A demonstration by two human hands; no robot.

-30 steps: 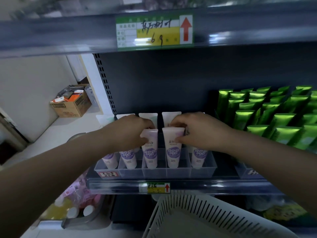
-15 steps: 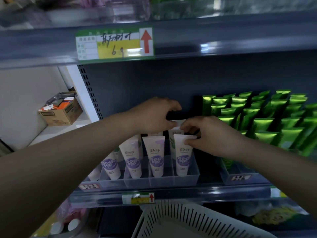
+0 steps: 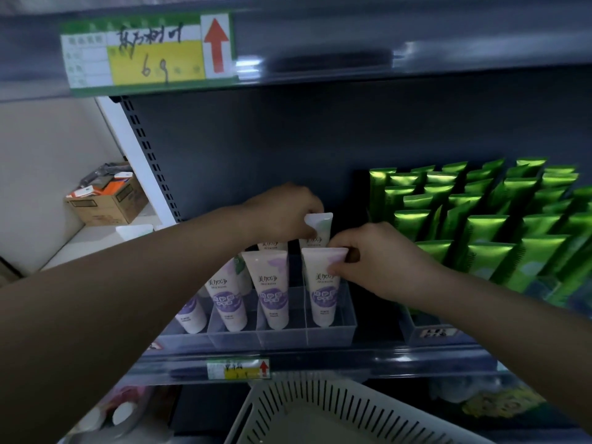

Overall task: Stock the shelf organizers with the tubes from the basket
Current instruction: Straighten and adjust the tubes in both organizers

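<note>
Presently pinches, with left hand (image 3: 285,213), the crimped end of a pale tube (image 3: 320,223) at the back of the rightmost lane of the clear organizer (image 3: 331,334). Nips, with right hand (image 3: 379,262), the top corner of the front tube (image 3: 323,290) standing upright in that same lane. Off right: green tubes (image 3: 480,219). Below the shelf (image 3: 384,358): slatted white basket (image 3: 320,408).

Tubes (image 3: 273,293) stand in the organizer (image 3: 330,334) on the shelf (image 3: 416,357), basket (image 3: 320,411) below
</note>
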